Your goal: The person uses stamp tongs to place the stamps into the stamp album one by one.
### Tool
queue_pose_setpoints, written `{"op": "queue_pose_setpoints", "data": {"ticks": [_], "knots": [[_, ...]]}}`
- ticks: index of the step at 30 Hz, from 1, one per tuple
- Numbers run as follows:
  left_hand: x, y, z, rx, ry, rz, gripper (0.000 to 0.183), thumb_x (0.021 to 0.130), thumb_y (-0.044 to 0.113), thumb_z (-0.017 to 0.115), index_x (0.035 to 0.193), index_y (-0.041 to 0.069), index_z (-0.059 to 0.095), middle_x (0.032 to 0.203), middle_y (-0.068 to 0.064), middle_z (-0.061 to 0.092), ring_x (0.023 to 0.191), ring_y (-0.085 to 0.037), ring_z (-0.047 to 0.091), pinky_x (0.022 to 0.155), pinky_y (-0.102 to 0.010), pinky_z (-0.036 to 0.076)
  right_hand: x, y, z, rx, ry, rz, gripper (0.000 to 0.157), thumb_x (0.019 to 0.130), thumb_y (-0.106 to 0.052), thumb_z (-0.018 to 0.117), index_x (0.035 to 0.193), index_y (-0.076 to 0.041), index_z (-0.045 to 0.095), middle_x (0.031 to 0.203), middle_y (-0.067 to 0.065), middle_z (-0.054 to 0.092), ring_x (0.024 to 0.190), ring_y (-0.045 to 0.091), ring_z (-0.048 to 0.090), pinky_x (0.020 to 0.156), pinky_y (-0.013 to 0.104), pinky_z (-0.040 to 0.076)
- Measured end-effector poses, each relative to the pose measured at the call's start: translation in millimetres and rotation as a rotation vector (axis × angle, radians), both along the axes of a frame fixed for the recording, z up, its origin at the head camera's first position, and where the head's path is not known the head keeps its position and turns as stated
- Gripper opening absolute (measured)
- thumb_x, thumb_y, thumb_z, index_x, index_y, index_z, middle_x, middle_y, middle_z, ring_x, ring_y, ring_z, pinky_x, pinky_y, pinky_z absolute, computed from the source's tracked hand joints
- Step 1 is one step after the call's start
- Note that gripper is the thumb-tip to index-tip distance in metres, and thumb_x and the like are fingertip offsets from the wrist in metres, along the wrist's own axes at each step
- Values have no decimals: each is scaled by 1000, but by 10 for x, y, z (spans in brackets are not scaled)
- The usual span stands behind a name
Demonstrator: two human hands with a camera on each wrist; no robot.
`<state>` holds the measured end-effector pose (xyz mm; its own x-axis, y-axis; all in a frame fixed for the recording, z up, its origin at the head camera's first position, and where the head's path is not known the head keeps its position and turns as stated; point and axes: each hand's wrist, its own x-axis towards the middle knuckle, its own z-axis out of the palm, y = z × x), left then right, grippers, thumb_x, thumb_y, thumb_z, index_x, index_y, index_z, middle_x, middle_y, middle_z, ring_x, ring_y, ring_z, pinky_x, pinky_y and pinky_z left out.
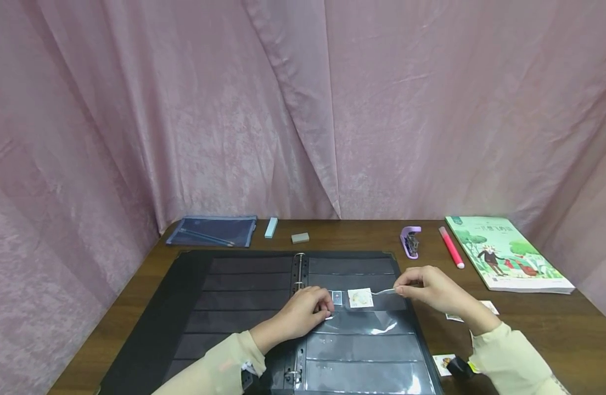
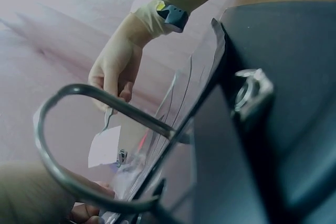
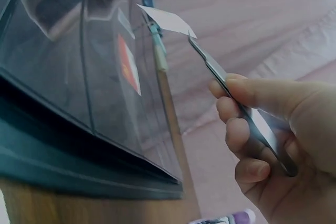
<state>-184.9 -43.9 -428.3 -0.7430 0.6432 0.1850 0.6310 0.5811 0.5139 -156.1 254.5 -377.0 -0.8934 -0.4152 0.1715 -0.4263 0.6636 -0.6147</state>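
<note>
A black ring-bound stamp album [image 1: 194, 269] lies spread flat, with rows of clear pockets on its right page. My right hand [image 1: 431, 288] holds metal tweezers [image 3: 247, 109], whose tips grip a corner of a pale stamp [image 1: 360, 298]. That stamp is over an upper pocket row; the right wrist view shows it tilted above the page. A small blue-edged stamp [image 1: 337, 298] sits in that row, left of the held one. My left hand [image 1: 303, 312], near the binder rings, pinches the edge of a clear pocket strip [image 1: 357, 321]. A red stamp [image 3: 128, 65] shows behind the film.
Loose stamps [image 1: 442, 364] lie right of the album, partly behind my right forearm. Along the back are a blue mesh pouch [image 1: 219, 227], a light-blue stick [image 1: 271, 227], a grey eraser [image 1: 300, 238], a purple stapler [image 1: 410, 242], a red marker [image 1: 451, 247] and a green book [image 1: 510, 252].
</note>
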Motion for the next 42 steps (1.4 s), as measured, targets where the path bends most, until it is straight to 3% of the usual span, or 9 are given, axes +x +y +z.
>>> {"op": "queue_pose_setpoints", "data": {"ticks": [10,26,35,42], "knots": [[1,1,-16,11,9,-12,9,80,14,65,81,21,59,74,12,51,70,-1,45,68,-16,34,-52,-195,-88,-9,-39,-58,17,83,-26,62,87,-11,68,78,-3,62,65,1,47,56,19,42],[-6,-5,-25,31,20,-30,7,81,15,65,81,18,59,75,11,52,70,-1,45,68,-16,35,-96,-330,-237,16,-37,-6,9,83,-19,62,83,-11,68,76,-5,63,65,-1,50,58,19,44],[-8,-22,-44,78,129,-64,10,78,11,65,79,17,57,72,11,51,67,-1,44,66,-16,34,-116,-335,-229,45,-49,37,8,83,-18,62,82,-13,69,78,-6,64,66,-2,50,58,19,45],[-5,-1,-23,33,36,-23,7,80,15,65,81,19,59,74,11,52,69,-1,45,67,-15,34,-171,-258,-133,65,-72,103,10,83,-20,62,83,-12,69,78,-5,63,65,-2,51,56,20,45]]}}
